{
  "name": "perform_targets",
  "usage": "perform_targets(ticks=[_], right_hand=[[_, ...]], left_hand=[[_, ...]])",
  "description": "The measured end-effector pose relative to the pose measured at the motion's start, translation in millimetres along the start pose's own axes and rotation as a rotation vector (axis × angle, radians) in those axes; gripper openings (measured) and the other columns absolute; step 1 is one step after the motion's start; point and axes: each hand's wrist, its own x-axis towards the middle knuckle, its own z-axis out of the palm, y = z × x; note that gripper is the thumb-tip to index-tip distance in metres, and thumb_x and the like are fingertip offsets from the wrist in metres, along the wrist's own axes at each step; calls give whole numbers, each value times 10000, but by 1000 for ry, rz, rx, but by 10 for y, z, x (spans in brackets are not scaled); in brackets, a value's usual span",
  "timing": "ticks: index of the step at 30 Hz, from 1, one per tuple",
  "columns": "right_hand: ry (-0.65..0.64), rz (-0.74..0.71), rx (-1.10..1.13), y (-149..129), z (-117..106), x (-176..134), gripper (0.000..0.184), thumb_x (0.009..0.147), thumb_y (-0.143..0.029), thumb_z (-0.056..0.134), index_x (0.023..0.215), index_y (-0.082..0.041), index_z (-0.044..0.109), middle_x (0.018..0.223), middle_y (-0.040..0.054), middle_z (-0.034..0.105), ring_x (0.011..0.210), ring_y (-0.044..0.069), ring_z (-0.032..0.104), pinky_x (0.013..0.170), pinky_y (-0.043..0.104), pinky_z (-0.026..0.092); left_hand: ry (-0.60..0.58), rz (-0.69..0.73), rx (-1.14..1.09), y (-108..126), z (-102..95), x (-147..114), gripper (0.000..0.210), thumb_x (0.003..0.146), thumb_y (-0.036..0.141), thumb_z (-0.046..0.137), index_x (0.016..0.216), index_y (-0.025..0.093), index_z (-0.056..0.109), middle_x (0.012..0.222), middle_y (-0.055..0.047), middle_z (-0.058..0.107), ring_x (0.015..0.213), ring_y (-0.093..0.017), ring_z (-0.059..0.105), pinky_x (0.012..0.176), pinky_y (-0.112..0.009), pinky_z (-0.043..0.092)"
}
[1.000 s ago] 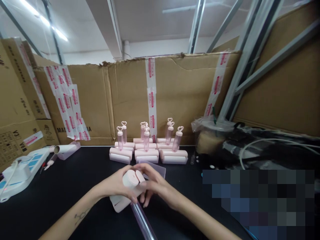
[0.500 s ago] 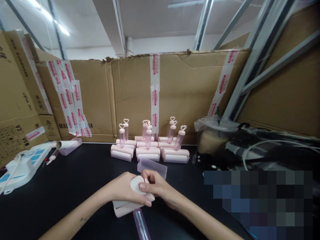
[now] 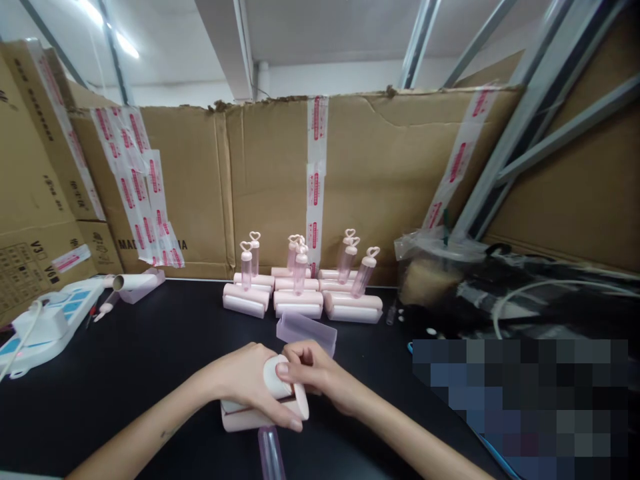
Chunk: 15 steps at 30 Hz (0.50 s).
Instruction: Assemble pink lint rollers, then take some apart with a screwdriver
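Note:
My left hand (image 3: 243, 373) is wrapped over a pale pink lint roller (image 3: 240, 420), whose clear purple handle (image 3: 271, 453) points down toward me. At the roller's right end, the fingers of my right hand (image 3: 317, 373) are closed, with the thumb pressed on a white round piece (image 3: 275, 377). Part of the roller and what lies under my right fingers are hidden. Just beyond my hands lies a translucent lilac cover (image 3: 307, 332). Behind it stand several pink lint rollers (image 3: 353, 303) in rows, their clear handles upright or leaning and tipped with hearts.
On the left lie a white power strip (image 3: 55, 327) and a white roll (image 3: 140, 285) in a lilac cover. A bagged drink cup (image 3: 430, 277) stands at the right beside dark clutter and cables. A cardboard wall (image 3: 265, 180) closes the back of the black table (image 3: 165, 347).
The held lint roller has turned slightly, its handle swinging left and more of its pink end showing. My hands stay in much the same grip. The camera view has shifted a little.

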Motion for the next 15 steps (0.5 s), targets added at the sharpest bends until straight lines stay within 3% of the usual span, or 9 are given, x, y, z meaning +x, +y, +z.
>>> perform_targets(ticks=[3,5,7,9,11,15], right_hand=[[215,-230,-502,-59,-82,-67,481,734,-609,521,547,-176,431,545,-24,417,498,96,354,472,223,288],[280,-348,-563,-55,-76,-116,512,819,-638,341,783,-170,544,753,41,538,593,133,470,548,253,387],[267,-445,-511,-7,-11,-148,583,863,-620,212,1136,-170,464,1089,120,513,848,195,550,710,304,457],[234,-515,-528,66,79,-156,640,870,-607,213,1344,-178,235,1354,152,306,1174,256,409,934,374,388],[195,-535,-579,134,150,-147,656,885,-577,207,1396,-180,91,1441,140,163,1314,266,205,1053,418,248],[164,-493,-577,173,168,-134,639,906,-531,192,1402,-165,23,1441,151,160,1322,249,205,1066,417,241]], left_hand=[[-1,-6,-26,-35,-27,-26,451,491,507,743,725,144,614,620,53,525,551,-87,428,499,-175,350],[26,-29,-65,-82,-48,-27,431,510,488,739,734,142,611,624,49,530,555,-88,427,502,-175,356],[86,-42,-105,-131,-63,-11,384,542,443,729,733,134,606,637,40,542,567,-92,437,516,-178,370],[145,-34,-134,-161,-62,21,330,567,393,715,720,125,599,638,31,554,575,-97,451,522,-183,376],[166,-3,-158,-168,-41,59,272,586,341,695,706,120,591,627,31,556,571,-97,454,513,-183,370],[140,71,-186,-151,18,116,169,600,247,657,659,126,554,598,50,516,555,-83,428,493,-176,349]])
